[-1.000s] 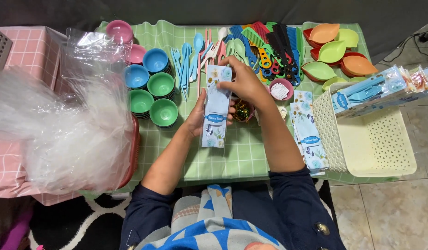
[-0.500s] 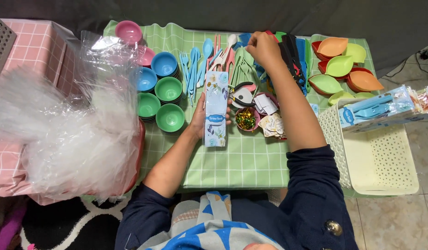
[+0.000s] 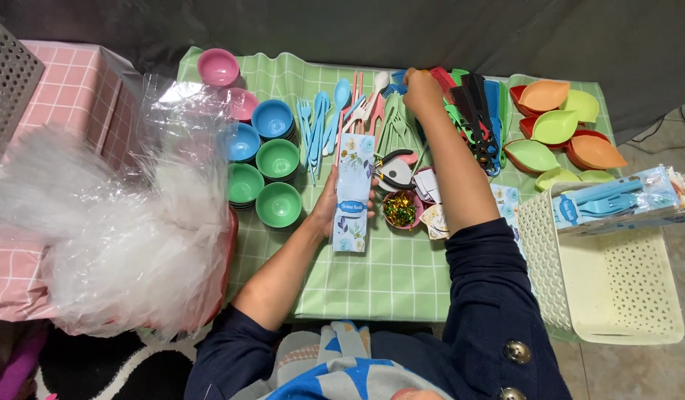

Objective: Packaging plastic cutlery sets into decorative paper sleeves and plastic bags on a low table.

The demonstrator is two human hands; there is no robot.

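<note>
Pinning the long floral packet [image 3: 353, 191] flat on the green checked cloth [image 3: 387, 274] beside the dish of gold bits [image 3: 401, 209], your left hand [image 3: 329, 204] is curling loosely around its edge. Your right hand [image 3: 420, 87] is closing on the combs [image 3: 468, 104], and that forearm is crossing the pliers [image 3: 394, 169] and cards [image 3: 430, 185], so you are risking knocking the dish and scattering its contents

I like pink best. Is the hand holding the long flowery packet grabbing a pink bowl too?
No, the left hand holds only the flowery packet; the pink bowl sits apart.
</note>
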